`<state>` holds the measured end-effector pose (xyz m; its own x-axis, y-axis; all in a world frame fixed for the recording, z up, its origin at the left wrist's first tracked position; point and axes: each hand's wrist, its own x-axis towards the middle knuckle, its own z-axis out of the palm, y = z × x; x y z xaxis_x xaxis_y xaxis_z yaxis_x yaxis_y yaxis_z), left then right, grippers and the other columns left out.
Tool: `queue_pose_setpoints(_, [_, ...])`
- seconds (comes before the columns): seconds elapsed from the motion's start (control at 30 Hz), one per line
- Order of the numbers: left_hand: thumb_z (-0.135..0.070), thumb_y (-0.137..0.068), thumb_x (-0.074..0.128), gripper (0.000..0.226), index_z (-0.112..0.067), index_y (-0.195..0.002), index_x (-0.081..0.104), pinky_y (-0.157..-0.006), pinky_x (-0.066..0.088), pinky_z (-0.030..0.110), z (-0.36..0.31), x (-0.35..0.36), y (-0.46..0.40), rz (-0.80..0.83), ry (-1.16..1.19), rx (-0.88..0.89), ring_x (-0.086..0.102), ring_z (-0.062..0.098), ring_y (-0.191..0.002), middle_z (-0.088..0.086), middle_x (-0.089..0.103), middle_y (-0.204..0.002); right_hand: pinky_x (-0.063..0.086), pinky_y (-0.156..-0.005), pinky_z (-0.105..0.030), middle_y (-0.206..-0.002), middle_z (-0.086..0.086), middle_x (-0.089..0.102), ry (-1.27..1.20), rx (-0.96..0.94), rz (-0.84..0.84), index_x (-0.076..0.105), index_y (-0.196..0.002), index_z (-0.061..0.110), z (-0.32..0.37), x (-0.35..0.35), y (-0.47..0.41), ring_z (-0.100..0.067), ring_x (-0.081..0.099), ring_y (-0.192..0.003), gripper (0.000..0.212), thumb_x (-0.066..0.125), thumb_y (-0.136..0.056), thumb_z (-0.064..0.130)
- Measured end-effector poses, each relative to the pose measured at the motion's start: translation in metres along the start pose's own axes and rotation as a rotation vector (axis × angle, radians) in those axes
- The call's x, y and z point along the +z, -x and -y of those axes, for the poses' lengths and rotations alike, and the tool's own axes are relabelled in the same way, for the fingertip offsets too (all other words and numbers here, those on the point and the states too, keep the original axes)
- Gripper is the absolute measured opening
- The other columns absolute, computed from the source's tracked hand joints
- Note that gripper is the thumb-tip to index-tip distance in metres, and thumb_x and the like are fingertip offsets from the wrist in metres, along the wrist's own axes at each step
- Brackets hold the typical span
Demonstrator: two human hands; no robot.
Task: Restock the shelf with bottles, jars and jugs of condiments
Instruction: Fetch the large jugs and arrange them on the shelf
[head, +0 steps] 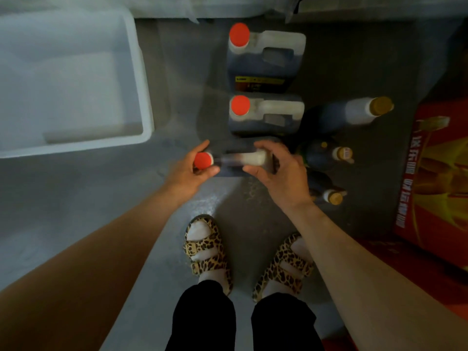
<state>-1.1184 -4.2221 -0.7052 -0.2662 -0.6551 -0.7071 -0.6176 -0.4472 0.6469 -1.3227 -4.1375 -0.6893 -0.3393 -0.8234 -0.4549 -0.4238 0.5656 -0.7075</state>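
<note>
On the grey floor (106, 198), straight ahead of the person's sandalled feet (207, 252), stands the nearest jug (243, 160), last in a row of three. Left hand (192, 171) curls round its red cap (203, 160); right hand (278, 171) wraps fingers and thumb round the pale handle end. Jug is motion-blurred, so whether it is off the floor cannot be told.

Handling guess: translucent plastic, boxy body, mostly full of dark liquid, so heavy and sloshy. Walls likely flex if squeezed. Moulded handle is the sure hold; the cap is smooth and round, good for steadying only, poor for carrying weight. A hand under the base would be safer for the lift.

Behind it, middle jug (266, 115) and far jug (266, 59), same make: red screw caps, cut-out handles, dark contents; yellow-and-black label on the far one. Right of the row, a big dark bottle (347, 115) with gold cap, then two smaller dark bottles (326, 154) (326, 191), material unclear, maybe glass and so breakable. White plastic tub (141, 97) at left, smooth with rounded corners. Red printed carton (435, 173) at right, glossy card.
</note>
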Motion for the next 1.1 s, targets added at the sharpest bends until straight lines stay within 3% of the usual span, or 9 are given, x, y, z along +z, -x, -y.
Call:
queue_pose_setpoints(0.13, [-0.013,-0.088,0.073,0.072,-0.026,-0.15,0.039,-0.086,0.038,-0.002,0.006,-0.004,-0.004,0.04,-0.013,0.013,0.056,-0.002,-0.105,-0.001,0.057,-0.133,0.044,-0.108,-0.04,-0.137,0.001,0.052,-0.043,-0.067,0.042,0.061,-0.121,0.036,-0.013,0.006,-0.006,-0.026,0.042,-0.137,0.045,0.074,-0.081,0.051])
queue_pose_setpoints(0.23, [-0.015,-0.088,0.073,0.075,-0.03,-0.151,0.035,-0.092,0.038,0.0,0.004,-0.001,-0.008,0.086,0.003,0.02,0.054,-0.014,-0.102,-0.008,0.054,-0.132,0.034,-0.114,-0.018,-0.152,-0.008,0.046,-0.133,-0.098,0.066,0.065,-0.116,0.023,-0.019,0.001,-0.009,-0.013,0.021,-0.153,0.038,0.076,-0.083,0.038])
queue_pose_setpoints(0.33, [-0.017,-0.087,0.074,0.08,-0.033,-0.153,0.032,-0.099,0.036,0.007,0.004,0.004,-0.011,0.102,0.029,0.018,0.051,-0.003,-0.119,-0.009,0.051,-0.138,0.038,-0.117,-0.038,-0.158,-0.008,0.038,-0.057,-0.132,0.093,0.065,-0.114,0.015,-0.02,-0.003,-0.012,-0.019,0.023,-0.153,0.04,0.076,-0.082,0.036])
queue_pose_setpoints(0.4, [-0.01,-0.086,0.074,0.081,-0.028,-0.153,0.032,-0.09,0.039,0.002,0.003,0.01,-0.014,0.093,0.09,0.011,0.052,-0.003,-0.116,-0.008,0.051,-0.137,0.039,-0.116,-0.048,-0.159,-0.007,0.036,-0.005,-0.143,0.094,0.065,-0.113,0.012,-0.018,-0.006,-0.015,-0.022,0.027,-0.151,0.044,0.076,-0.079,0.038])
queue_pose_setpoints(0.57, [-0.006,-0.084,0.075,0.075,-0.025,-0.147,0.04,-0.083,0.042,0.002,-0.001,0.013,-0.021,0.074,0.129,0.034,0.055,-0.011,-0.103,-0.007,0.054,-0.13,0.042,-0.113,-0.04,-0.156,-0.002,0.042,0.124,-0.11,0.09,0.063,-0.119,0.016,-0.014,-0.015,-0.01,-0.024,0.035,-0.146,0.05,0.066,-0.08,0.049])
queue_pose_setpoints(0.67, [-0.013,-0.084,0.078,0.072,-0.023,-0.146,0.042,-0.084,0.039,-0.001,-0.01,0.006,-0.03,0.116,0.06,0.049,0.054,-0.003,-0.107,-0.008,0.055,-0.127,0.053,-0.101,-0.042,-0.142,-0.006,0.058,0.127,-0.091,0.02,0.061,-0.129,0.015,-0.007,-0.018,-0.006,-0.026,0.057,-0.128,0.06,0.063,-0.083,0.052])
queue_pose_setpoints(0.73, [-0.018,-0.083,0.078,0.069,-0.021,-0.144,0.045,-0.084,0.039,-0.002,-0.017,0.001,-0.031,0.151,0.02,0.042,0.055,0.002,-0.111,-0.007,0.058,-0.125,0.054,-0.097,-0.045,-0.133,-0.007,0.064,0.141,-0.05,0.004,0.058,-0.135,0.016,0.0,-0.023,-0.005,-0.026,0.061,-0.122,0.063,0.063,-0.085,0.053])
queue_pose_setpoints(0.9, [-0.037,-0.067,0.083,0.069,-0.025,-0.13,0.057,-0.096,0.047,0.02,-0.035,-0.013,-0.008,0.181,0.017,0.006,0.063,0.004,-0.105,-0.008,0.068,-0.117,0.057,-0.087,-0.049,-0.119,-0.009,0.07,0.223,-0.026,0.027,0.056,-0.136,0.019,0.03,-0.045,0.016,-0.027,0.066,-0.111,0.082,0.044,-0.076,0.074])
queue_pose_setpoints(1.1, [-0.059,-0.049,0.086,0.085,-0.031,-0.125,0.061,-0.1,0.048,0.029,-0.1,-0.044,0.059,0.162,-0.017,-0.018,0.064,0.009,-0.108,-0.012,0.069,-0.112,0.057,-0.081,-0.05,-0.112,-0.005,0.071,0.255,-0.035,0.031,0.057,-0.131,0.022,0.103,-0.1,0.055,-0.025,0.069,-0.101,0.079,0.04,-0.079,0.079])
